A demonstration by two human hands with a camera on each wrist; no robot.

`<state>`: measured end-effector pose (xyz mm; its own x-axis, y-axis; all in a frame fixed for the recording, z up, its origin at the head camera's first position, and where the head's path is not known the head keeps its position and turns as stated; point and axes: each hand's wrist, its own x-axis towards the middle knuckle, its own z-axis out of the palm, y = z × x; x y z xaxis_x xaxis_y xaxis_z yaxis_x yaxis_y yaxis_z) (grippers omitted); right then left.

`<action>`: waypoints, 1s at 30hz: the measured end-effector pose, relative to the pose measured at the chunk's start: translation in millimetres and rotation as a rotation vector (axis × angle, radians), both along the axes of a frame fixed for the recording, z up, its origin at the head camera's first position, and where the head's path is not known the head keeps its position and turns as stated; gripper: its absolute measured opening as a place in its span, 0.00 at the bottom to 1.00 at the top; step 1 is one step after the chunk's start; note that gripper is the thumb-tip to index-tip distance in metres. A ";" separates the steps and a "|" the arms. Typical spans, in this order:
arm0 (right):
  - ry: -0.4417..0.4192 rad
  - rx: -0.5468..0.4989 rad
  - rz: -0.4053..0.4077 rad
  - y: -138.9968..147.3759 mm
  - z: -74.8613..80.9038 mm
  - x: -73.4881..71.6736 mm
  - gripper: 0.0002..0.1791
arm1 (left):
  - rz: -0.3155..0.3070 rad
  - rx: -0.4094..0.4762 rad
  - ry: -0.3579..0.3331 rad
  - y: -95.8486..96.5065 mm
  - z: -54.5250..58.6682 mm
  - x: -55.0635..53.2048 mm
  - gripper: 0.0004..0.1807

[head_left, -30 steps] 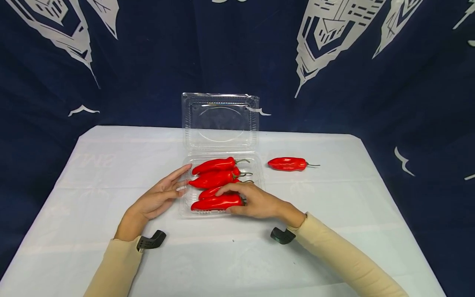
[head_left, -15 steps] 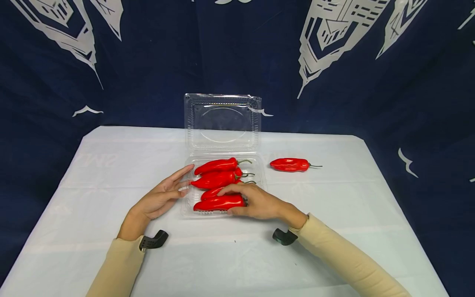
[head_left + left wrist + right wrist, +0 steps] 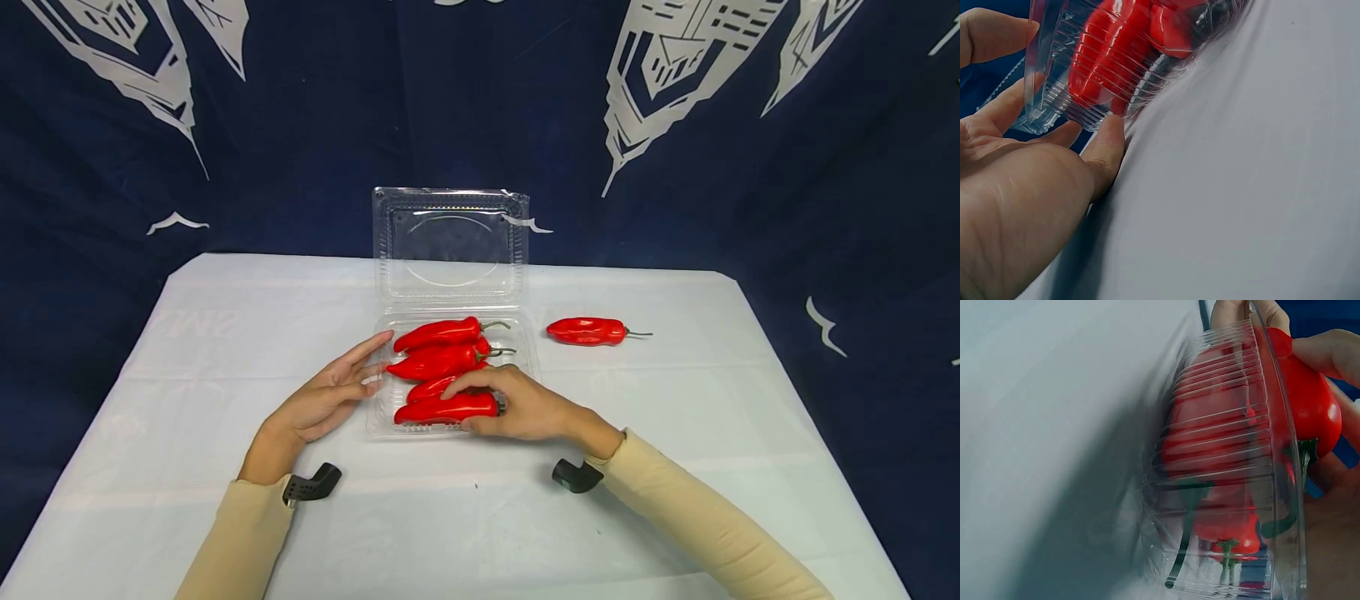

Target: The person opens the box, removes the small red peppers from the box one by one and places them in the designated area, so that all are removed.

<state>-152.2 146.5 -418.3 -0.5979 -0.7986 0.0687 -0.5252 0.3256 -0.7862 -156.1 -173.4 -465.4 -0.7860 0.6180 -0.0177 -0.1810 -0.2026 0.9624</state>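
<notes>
A clear plastic clamshell box [image 3: 380, 427] stands with its lid [image 3: 450, 237] raised at the back. Several glossy red peppers [image 3: 435, 362] lie side by side inside, stems to the right. My right hand [image 3: 528, 407] holds the nearest red pepper [image 3: 442, 409] by its stem end, thumb in front and fingers behind. In the right wrist view this pepper [image 3: 1316, 406] shows above the box's rim between thumb and fingers. My left hand [image 3: 322, 404] rests with extended fingers at the box's left side; the left wrist view shows its fingertips against the ribbed wall [image 3: 1094, 94].
Another red pepper [image 3: 587, 331] lies on the white-covered table [image 3: 420, 517] to the right of the box. A dark blue curtain [image 3: 480, 108] with white prints hangs behind the table.
The head view shifts slightly. The nearest pepper has slid a little to the right in my right hand's hold; my left hand stays at the box's side.
</notes>
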 end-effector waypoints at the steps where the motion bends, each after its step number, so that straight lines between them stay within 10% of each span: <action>1: 0.000 -0.013 0.010 0.2 -0.3 -0.3 0.22 | -0.001 0.000 0.001 0.0 -0.2 -0.3 0.42; 30: 0.004 -0.042 -0.062 4.0 -1.3 2.4 0.22 | 0.006 -0.014 -0.007 0.1 1.4 0.1 0.42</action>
